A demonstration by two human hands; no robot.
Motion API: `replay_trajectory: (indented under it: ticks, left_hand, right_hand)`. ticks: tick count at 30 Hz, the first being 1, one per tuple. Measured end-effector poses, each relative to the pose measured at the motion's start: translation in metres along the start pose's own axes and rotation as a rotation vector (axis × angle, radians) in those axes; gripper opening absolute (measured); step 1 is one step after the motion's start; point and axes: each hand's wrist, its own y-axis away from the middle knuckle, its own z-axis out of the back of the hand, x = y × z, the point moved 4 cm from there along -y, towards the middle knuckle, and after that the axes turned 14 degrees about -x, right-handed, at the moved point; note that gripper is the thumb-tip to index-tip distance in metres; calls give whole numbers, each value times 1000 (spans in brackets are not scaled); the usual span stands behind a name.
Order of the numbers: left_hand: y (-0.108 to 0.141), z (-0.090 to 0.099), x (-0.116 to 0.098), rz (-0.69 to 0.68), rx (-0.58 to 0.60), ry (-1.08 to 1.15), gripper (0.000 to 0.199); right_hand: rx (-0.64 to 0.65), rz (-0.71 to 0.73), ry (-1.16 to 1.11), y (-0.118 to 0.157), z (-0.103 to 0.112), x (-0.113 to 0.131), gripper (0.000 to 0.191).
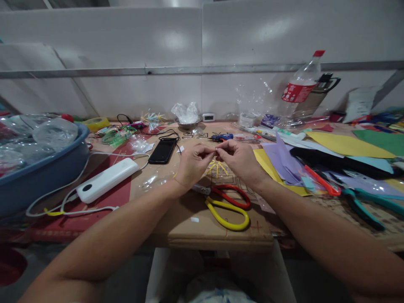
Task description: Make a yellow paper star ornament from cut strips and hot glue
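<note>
My left hand (196,163) and my right hand (239,159) meet fingertip to fingertip above the cardboard (176,223). Both pinch at the same spot; whatever lies between the fingertips is too small to make out. Just beneath them, yellow strips (217,169) fan out from a centre, their upper part hidden behind my fingers. Closer to me lies a pair of scissors with one red handle (235,194) and one yellow handle (229,219); its metal end runs under my left wrist. A small white scrap (195,219) rests left of the yellow handle.
At left are a blue tub (47,176) of clear plastic bottles, a white power bank (107,180) with cable, and a black phone (163,150). At right lie coloured sheets (350,143), teal-handled pliers (362,202) and a red-handled cutter (323,181). A plastic bottle (299,86) stands behind.
</note>
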Motion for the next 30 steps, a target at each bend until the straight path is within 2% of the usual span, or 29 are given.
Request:
replay_trajectory:
  ticks: [4,9,12,15,21,24,30]
  left_hand:
    - [1,-1,2,89,18,55,6]
    - [1,-4,13,316,2,166,8]
    - [0,-4,15,336,-10,182,9]
    - [-1,-2,9,221,-35,124,5]
    - [-4,6,-2,-199,-68,-169,8]
    - [-5,6,-1,-321,-39,-262,10]
    - [-2,4,-8,-533,33,-454,15]
  right_hand:
    - [-9,-32,-12,0,0,-1,13]
    - [-11,-116,-115,0,-2,-1,13]
    - [-26,-119,-128,0,-3,-2,15]
    - [-23,-104,-113,0,-4,-2,12]
    - [-28,-223,-191,2,-5,1,12]
    - [5,-270,-216,3,-7,2,12]
    - [-1,-252,-230,3,-6,3,15]
